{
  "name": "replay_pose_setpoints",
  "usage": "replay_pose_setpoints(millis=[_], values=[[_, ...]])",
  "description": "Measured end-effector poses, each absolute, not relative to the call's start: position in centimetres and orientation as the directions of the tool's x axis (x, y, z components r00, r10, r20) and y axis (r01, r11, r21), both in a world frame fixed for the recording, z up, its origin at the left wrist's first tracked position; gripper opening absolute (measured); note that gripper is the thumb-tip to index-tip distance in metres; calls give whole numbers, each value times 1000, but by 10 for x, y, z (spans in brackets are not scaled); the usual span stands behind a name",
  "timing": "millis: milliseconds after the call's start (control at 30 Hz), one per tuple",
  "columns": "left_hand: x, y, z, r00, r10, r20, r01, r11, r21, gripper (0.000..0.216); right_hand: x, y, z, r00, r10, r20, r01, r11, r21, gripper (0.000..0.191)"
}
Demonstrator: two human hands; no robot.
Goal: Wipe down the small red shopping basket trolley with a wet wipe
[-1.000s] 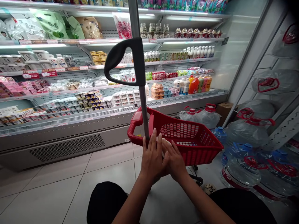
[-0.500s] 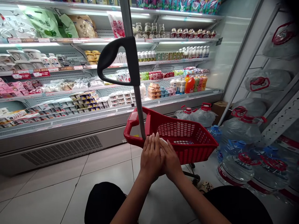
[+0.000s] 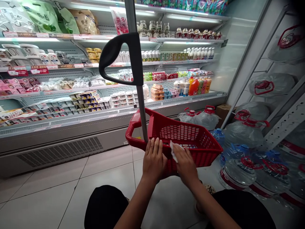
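A red wheeled shopping basket (image 3: 190,135) stands on the tiled floor in front of me, its grey pole with a black handle (image 3: 119,58) rising upright. My left hand (image 3: 154,159) lies on the basket's near rim at the foot of the pole, fingers together and stretched out. My right hand (image 3: 185,163) is beside it on the same rim, pressing a small white cloth or wipe (image 3: 173,152) under its fingers. My dark trouser knees show at the bottom.
An open chiller (image 3: 71,95) full of dairy packs, bottles and bags runs along the left and back. Large water jugs (image 3: 240,165) with red handles crowd the floor and rack on the right. A cardboard box (image 3: 225,111) sits in the corner. Pale floor tiles (image 3: 59,190) lie to the left.
My right hand has slid right, away from the left one, and the white cloth now shows under its fingers. The left hand stayed on the rim.
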State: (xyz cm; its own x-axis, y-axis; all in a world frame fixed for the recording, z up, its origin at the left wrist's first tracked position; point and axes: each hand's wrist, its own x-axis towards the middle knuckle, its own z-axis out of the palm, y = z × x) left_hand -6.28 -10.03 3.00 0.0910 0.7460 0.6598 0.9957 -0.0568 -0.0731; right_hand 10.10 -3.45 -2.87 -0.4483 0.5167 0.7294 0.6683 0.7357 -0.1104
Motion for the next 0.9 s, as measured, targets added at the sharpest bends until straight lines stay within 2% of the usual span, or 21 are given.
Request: replay_pose_setpoints(millis=[167,400,667,767,900], values=[[-71,-100,32,125,759,638,991,-70,-112,58,74,-39,-20,-495,453,741,588,803,-98,81],[-65,-94,25,51,767,640,997,-5,-75,60,147,-18,-53,-436,552,711,735,674,-72,82],[-51,-80,1,210,803,557,973,-117,-199,66,99,-22,-42,-495,479,725,661,749,-44,78],[-66,-80,6,218,807,550,971,-124,-203,68,138,-15,-53,-485,516,706,710,703,-26,80],[-64,-78,7,127,807,577,988,-50,-147,69,179,-13,-67,-410,581,703,793,608,-41,81]])
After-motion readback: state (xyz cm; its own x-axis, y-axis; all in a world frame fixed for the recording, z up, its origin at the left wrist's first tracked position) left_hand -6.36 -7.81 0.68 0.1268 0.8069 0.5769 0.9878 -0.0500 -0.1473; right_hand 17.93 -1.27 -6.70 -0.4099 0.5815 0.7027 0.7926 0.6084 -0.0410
